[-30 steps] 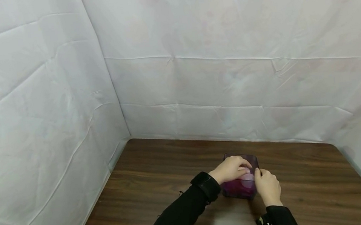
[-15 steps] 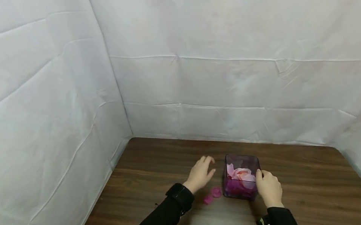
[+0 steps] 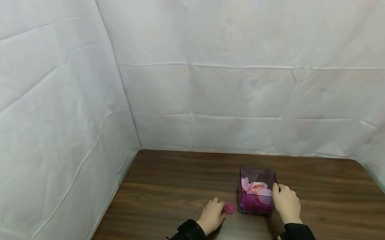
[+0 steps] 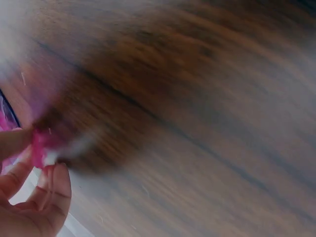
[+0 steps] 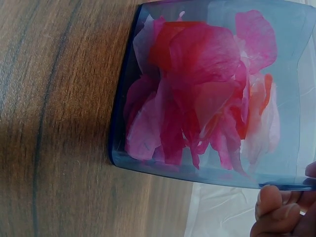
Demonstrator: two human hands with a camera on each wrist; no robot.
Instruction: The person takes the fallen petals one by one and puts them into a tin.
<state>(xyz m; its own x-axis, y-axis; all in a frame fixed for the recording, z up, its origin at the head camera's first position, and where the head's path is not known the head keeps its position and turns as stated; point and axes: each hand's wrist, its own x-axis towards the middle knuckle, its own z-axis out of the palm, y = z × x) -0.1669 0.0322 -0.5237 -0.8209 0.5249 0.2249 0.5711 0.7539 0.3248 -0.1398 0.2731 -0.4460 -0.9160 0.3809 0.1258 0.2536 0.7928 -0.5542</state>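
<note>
A clear purple-tinted square box (image 3: pixel 263 173) stands upright on the table, with pink and red flower petals (image 3: pixel 257 187) heaped inside. My right hand (image 3: pixel 286 204) holds the box at its right side, fingertips at the rim (image 5: pixel 286 187) in the right wrist view. To the left of the box, my left hand (image 3: pixel 211 216) is low at the tabletop and pinches a small magenta petal (image 4: pixel 38 153) between thumb and fingers. Another magenta petal (image 3: pixel 230 208) shows just beyond its fingertips, near the box's left side. The left palm is hidden from the head camera.
The dark wood-grain table (image 3: pixel 171 183) spreads around both hands. White sheeting (image 3: pixel 211 93) walls it in at the back, left and right. A pale glare patch lies on the table's front part.
My left hand has come out of the box, swung left, then lowered onto the petals on the table, which its withdrawal had uncovered. My right hand has stayed on the box.
</note>
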